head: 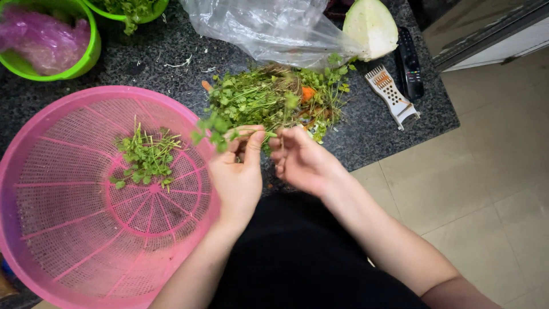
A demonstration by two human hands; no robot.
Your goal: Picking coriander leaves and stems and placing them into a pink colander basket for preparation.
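Two hands, left hand (237, 174) and right hand (300, 160), each grip pinching one herb sprig (229, 129).

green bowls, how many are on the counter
2. One round green plastic bowl sits at the top left holding crumpled purple plastic; a second green bowl with leafy herbs is beside it at the top edge, mostly cut off. Others may lie out of frame.

Left hand (237, 171) and right hand (300, 160) pinch a herb sprig (220, 129) beside a pink colander (68, 229).
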